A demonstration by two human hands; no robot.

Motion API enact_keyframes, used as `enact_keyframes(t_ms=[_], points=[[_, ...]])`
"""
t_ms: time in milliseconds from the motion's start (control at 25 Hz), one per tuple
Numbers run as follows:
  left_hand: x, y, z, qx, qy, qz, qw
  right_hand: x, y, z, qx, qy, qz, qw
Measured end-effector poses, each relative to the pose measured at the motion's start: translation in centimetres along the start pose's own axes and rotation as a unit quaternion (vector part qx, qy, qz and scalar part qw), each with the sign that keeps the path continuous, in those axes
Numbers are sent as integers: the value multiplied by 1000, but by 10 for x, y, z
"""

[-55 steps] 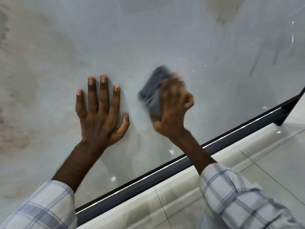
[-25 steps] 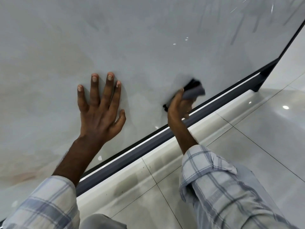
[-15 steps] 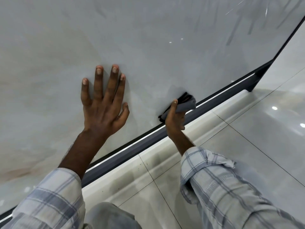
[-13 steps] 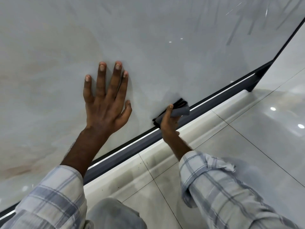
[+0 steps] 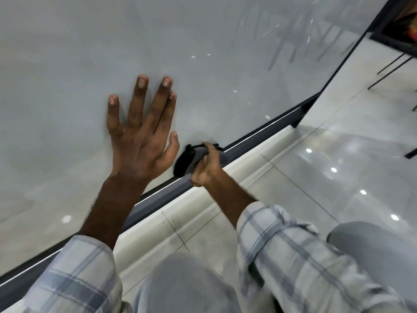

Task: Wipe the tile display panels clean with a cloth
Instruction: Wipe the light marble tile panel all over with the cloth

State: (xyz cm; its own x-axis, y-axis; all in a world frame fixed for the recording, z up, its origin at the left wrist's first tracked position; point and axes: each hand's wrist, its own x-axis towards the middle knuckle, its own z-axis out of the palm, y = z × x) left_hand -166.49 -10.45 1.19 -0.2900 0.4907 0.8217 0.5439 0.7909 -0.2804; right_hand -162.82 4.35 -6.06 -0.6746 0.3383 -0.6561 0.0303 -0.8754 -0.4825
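A large glossy grey tile display panel (image 5: pixel 203 41) fills the upper left of the head view, set in a dark frame (image 5: pixel 259 134) along its bottom edge. My left hand (image 5: pixel 142 134) lies flat on the panel with fingers spread and straight. My right hand (image 5: pixel 206 166) grips a dark grey cloth (image 5: pixel 187 161) and holds it against the panel's bottom edge, just right of my left thumb. Part of the cloth is hidden under my fingers.
A white skirting ledge (image 5: pixel 194 213) runs below the frame. Glossy floor tiles (image 5: pixel 338 168) spread to the right. My knees (image 5: pixel 370 238) are low in view. Dark furniture legs (image 5: pixel 392 64) stand at the upper right.
My right hand slid the cloth leftward along the panel's bottom edge, ending close to my left thumb. My left hand stayed flat on the panel. The view tilted down, showing my knees.
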Motion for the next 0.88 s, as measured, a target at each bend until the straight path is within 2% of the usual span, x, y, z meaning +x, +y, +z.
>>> enact_keyframes(t_ms=[120, 280, 360, 440, 520, 560, 680, 880], points=[[-6, -4, 9, -9, 51, -14, 999, 0, -63, -4, -33, 18, -19, 999], [-5, 2, 16, -15, 76, -15, 997, 20, -110, -22, -57, 76, -44, 995], [-9, 4, 22, -46, 61, -25, 997, 37, -130, -31, -9, 53, -48, 997], [-12, 2, 26, -132, 26, -80, 988, 57, -146, -42, 22, 31, -54, 998], [12, 30, 29, -198, -7, -127, 972, 82, -174, -56, 31, 28, -65, 997], [34, 55, 32, -192, 2, -115, 975, 96, -188, -61, 41, 29, -73, 996], [123, 131, 48, -77, 18, -45, 996, 122, -229, -73, 53, 25, -74, 995], [173, 180, 74, 24, -58, -91, 994, 110, -284, -84, -30, 33, -71, 996]])
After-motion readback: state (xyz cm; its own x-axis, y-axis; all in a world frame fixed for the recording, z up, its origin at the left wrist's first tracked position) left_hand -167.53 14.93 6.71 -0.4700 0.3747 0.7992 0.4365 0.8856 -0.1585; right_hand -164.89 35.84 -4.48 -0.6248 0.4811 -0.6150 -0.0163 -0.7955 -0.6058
